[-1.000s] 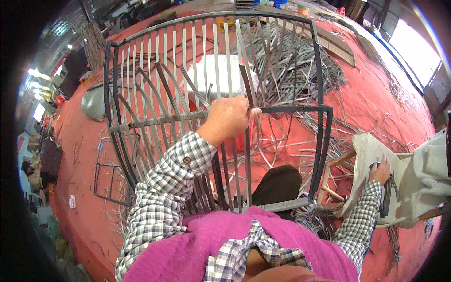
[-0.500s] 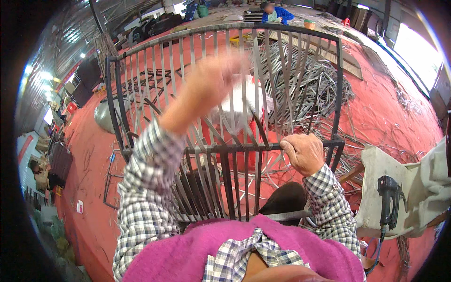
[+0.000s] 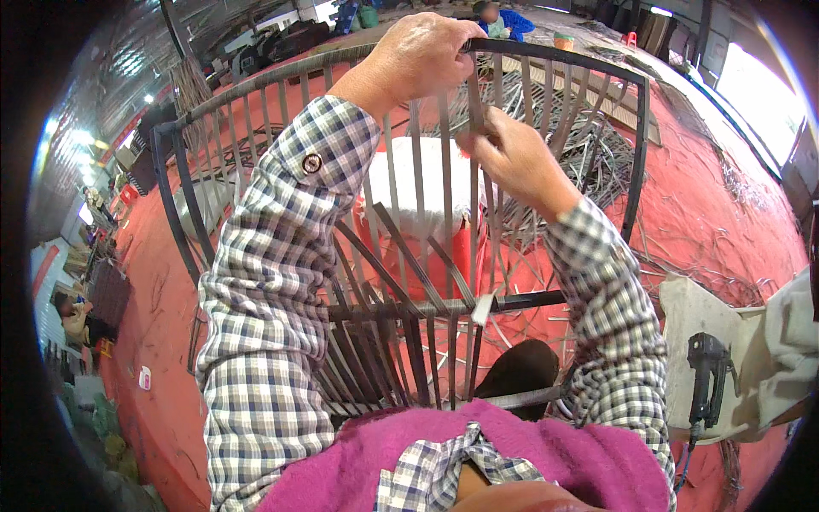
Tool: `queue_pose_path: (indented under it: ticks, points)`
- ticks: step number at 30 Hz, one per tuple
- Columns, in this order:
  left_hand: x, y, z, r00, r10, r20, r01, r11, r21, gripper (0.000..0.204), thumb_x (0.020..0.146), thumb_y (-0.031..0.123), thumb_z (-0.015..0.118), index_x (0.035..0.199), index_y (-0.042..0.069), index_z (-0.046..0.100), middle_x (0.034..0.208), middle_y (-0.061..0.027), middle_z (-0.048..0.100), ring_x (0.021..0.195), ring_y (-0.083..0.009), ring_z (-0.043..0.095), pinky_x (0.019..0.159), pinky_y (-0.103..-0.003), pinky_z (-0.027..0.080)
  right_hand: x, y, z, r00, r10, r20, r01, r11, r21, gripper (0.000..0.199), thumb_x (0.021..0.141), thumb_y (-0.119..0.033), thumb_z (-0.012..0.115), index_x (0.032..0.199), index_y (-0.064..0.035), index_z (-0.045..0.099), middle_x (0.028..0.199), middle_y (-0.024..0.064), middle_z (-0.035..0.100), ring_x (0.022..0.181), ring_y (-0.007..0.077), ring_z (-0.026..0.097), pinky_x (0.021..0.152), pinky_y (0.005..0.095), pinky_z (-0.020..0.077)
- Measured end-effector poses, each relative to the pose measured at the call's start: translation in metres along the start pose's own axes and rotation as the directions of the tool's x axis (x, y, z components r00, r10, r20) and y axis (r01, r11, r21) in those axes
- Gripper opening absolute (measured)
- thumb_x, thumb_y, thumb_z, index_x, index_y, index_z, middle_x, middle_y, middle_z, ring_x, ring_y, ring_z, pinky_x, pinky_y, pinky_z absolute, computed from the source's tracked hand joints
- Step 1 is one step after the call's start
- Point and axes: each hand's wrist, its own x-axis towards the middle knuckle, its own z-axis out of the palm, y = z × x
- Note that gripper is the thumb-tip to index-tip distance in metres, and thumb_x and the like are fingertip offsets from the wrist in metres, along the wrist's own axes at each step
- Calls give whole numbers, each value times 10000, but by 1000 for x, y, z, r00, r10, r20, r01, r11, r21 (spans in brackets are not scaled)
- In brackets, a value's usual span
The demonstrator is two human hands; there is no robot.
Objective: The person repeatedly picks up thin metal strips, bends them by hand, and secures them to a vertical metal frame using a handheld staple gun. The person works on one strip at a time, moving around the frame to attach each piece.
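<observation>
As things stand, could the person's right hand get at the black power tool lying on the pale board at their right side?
Probably yes. The right hand is up at the frame's strips, pinching one, so it would have to let go first. The black power tool lies in the open on the pale board, nothing over it.

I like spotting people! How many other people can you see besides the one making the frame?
2: one in blue at the far top, behind the frame; one low at the left edge. Others may be hidden.

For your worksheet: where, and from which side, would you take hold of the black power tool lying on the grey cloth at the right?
Probably the power tool by its long narrow handle section, coming from above: it lies flat on the grey cloth with its top uncovered, while its cord trails off the lower end.
</observation>
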Motion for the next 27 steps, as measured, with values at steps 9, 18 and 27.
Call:
queue_pose_path:
  ticks: [9, 18, 27]
  points:
    - [-12, -2, -14, 994, -112, -6, 112, 992, 62, 287, 819, 334, 634, 1040, 152, 614, 855, -64, 686, 767, -273, 663, 685, -393, 513, -10, -38, -46, 997, 59, -50, -18, 804, 595, 307, 965, -251, 471, 821, -23, 617, 624, 13, 573, 525, 63, 497, 472, 224, 377]
    - [-11, 20, -23, 963, -104, -247, 137, 983, 122, 351, 775, 473, 643, 1035, 238, 643, 775, -30, 681, 664, -238, 660, 555, -338, 486, 143, -40, -90, 970, 199, 141, -215, 970, 112, 334, 905, -279, 503, 812, -5, 671, 646, 52, 602, 567, 140, 522, 529, 323, 414]
    - [-19, 10, -22, 949, -141, -281, 160, 986, 46, 306, 784, 459, 649, 1007, 255, 700, 791, -15, 691, 663, -180, 664, 563, -299, 480, 29, -3, -230, 705, -79, -705, -281, 882, -379, 189, 766, -114, 622, 931, -32, 664, 830, 127, 676, 758, 184, 644, 687, 294, 491]
